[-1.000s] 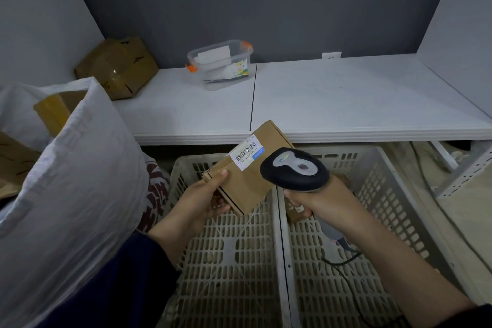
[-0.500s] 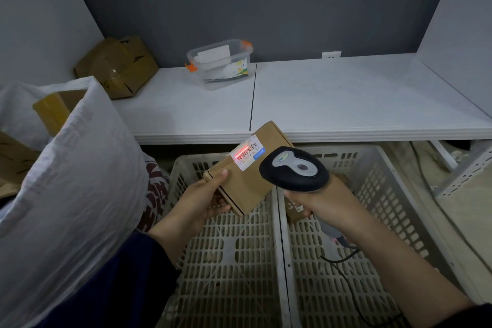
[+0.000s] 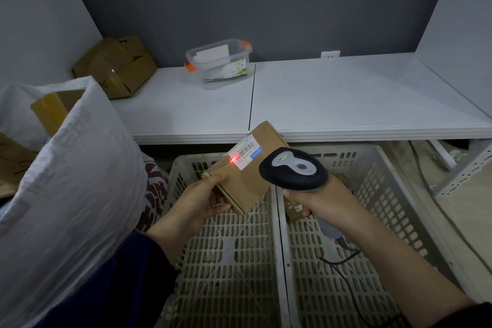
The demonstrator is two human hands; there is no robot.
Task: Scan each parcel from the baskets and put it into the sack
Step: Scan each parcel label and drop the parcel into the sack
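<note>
In the middle of the frame our left hand (image 3: 198,201) pinches the brown parcel (image 3: 249,168) by its corner — our right hand (image 3: 323,201) wraps tight round the scanner (image 3: 292,172), red light on the label (image 3: 245,152).

parcel sorting station | barcode scanner (image 3: 292,172), labelled parcel (image 3: 249,188), sack (image 3: 66,194), baskets (image 3: 226,261)

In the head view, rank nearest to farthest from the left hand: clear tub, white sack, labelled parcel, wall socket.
1. labelled parcel, gripped by the left hand.
2. white sack, just left.
3. clear tub, ahead on the shelf.
4. wall socket, back right.
</note>
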